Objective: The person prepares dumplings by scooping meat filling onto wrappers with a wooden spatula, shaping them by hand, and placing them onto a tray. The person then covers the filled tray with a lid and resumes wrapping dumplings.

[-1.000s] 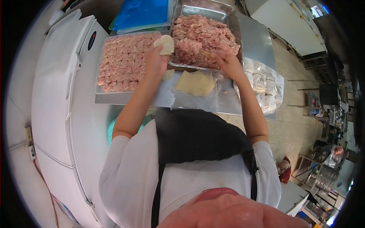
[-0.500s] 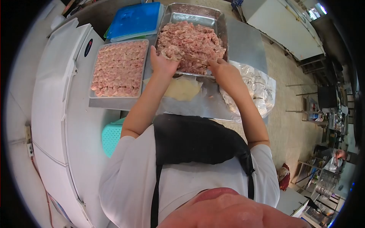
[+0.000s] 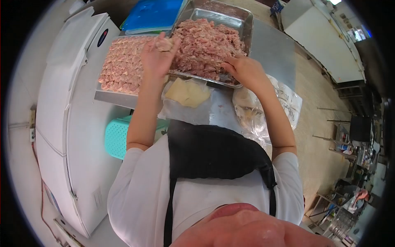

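Left hand [image 3: 157, 61] has a meat-filled dumpling [image 3: 164, 44], fingers curled up around it with the palm facing up. It's right above where the rows [image 3: 123, 61] of packed pieces meet the metal tray [image 3: 247, 31], so the rows are mostly to the left of that grip and the meat [image 3: 210, 45] is just to its right.

Right hand [image 3: 249, 73] is over the near right part of the tray, thumb and fingertips bunched close together by the meat. Honestly can't tell if they're clamped on anything.

Wrappers [image 3: 187, 93] are on a plastic sheet [image 3: 169, 110], on the near side of both grips and kinda between them. Clear bag [image 3: 284, 99] with writing on it is under and beside the right wrist. Blue lid [image 3: 152, 14] is past the left grip, and a teal basket [image 3: 116, 138] is down below the table edge, left of that forearm.
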`<action>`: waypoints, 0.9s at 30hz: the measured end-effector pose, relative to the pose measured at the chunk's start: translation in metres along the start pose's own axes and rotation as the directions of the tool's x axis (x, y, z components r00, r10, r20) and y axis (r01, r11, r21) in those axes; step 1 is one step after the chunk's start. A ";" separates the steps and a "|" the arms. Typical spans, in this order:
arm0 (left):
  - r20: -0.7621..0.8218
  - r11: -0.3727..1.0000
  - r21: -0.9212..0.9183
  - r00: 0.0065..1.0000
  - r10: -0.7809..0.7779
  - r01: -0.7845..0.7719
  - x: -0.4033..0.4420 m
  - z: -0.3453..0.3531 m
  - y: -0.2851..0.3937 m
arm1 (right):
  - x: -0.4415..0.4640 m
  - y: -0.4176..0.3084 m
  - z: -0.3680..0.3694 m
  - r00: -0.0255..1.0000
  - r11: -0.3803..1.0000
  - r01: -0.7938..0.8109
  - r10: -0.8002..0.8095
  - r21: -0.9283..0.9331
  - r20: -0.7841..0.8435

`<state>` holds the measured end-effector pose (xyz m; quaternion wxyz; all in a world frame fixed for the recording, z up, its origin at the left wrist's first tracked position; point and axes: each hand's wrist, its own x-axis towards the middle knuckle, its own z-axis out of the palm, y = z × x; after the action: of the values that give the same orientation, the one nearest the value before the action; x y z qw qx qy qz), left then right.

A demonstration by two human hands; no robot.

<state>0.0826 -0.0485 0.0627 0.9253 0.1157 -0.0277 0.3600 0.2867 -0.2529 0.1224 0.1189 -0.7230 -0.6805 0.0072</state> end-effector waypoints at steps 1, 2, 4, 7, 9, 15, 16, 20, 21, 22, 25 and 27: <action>-0.191 0.955 0.272 0.966 0.175 -0.119 -0.013 0.031 0.003 | 0.004 0.007 0.004 0.998 1.000 -0.013 0.014 -0.024 0.068; -0.267 0.908 0.397 0.930 0.254 -0.135 -0.019 0.039 0.007 | 0.010 0.011 0.011 0.992 0.998 0.018 -0.010 -0.065 0.127; -0.153 0.632 0.768 0.929 0.337 -0.102 -0.034 0.030 0.025 | 0.027 0.011 0.034 0.967 0.986 0.089 -0.051 -0.143 0.249; -0.013 0.031 1.000 0.917 0.399 0.001 -0.051 0.029 0.034 | 0.049 -0.006 0.082 0.995 0.988 0.000 0.015 -0.152 0.095; 0.026 -0.278 0.957 0.935 0.352 0.078 -0.057 0.027 0.043 | 0.043 -0.019 0.109 0.984 0.983 0.180 -0.179 -0.023 0.016; 0.170 -0.531 0.847 0.938 0.302 0.018 -0.058 0.015 0.030 | 0.036 0.012 0.060 0.989 0.814 -0.055 -0.034 0.579 0.141; 0.202 -0.503 0.863 0.939 0.278 -0.037 -0.054 0.017 0.022 | 0.031 0.013 0.042 0.976 0.778 -0.168 0.042 0.605 0.216; 0.067 -0.334 0.941 0.997 0.039 -0.050 -0.029 0.044 -0.010 | 0.021 0.015 0.016 0.998 0.791 0.066 -0.059 0.608 -0.031; -0.030 -0.289 0.957 0.997 -0.067 0.010 -0.024 0.048 -0.012 | 0.018 0.015 0.022 0.984 0.805 0.169 -0.108 0.569 -0.139; -0.011 -0.309 0.951 0.992 -0.127 -0.029 -0.019 0.047 -0.012 | 0.016 0.015 0.025 0.957 0.813 0.267 -0.159 0.518 -0.243; 0.040 -0.398 0.909 0.978 -0.204 -0.121 -0.015 0.049 -0.014 | 0.010 0.045 0.012 0.969 0.829 0.245 -0.201 0.503 -0.141; 0.083 -0.508 0.850 0.988 -0.128 -0.137 -0.028 0.059 -0.024 | 0.001 0.063 -0.017 0.994 0.891 0.102 -0.105 0.443 -0.016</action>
<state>0.0795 -0.0980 0.1118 0.3491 0.8876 0.2279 0.1959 0.3513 -0.2571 0.1274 0.2776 -0.6397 -0.6990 0.1584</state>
